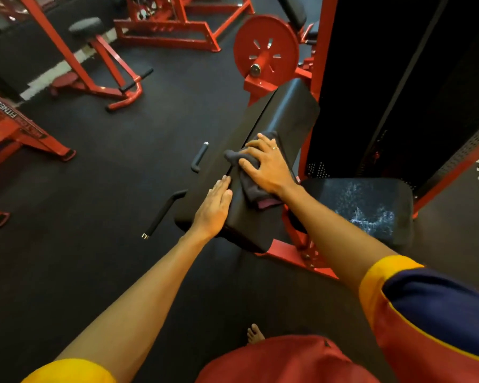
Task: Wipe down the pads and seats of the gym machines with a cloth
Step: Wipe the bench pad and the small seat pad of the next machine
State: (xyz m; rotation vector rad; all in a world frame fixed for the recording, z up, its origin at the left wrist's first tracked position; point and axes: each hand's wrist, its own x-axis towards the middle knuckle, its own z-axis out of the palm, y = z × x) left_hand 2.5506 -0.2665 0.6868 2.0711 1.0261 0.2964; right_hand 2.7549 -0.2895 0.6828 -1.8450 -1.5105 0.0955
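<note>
1. The red machine frame (324, 51) rises just behind the long black pad (288, 111), the landmark here. The pad runs lengthwise away from the person.
2. The pad looks firm and vinyl-covered. It is probably smooth enough for a cloth to glide over and fixed to the frame, so it should take firm pressure without shifting.
3. To the right of the pad, and lower, sits the seat (371, 205). Its cover is cracked and flaking pale, so it likely needs a lighter stroke or the cloth could catch on the torn surface.
4. The cloth (249, 189) lies bunched on top of the pad's near half. It is dark, soft, limp and light, and is best handled with a flat palm over the wad rather than by a corner.
5. The right hand (268, 167) rests on the cloth with its fingers (250, 165) spread and pressing down — not clenched around it.
6. The left hand (213, 208) lies flat against the pad's near left edge with its fingers straight and together, holding nothing — apparently steadying.
</note>
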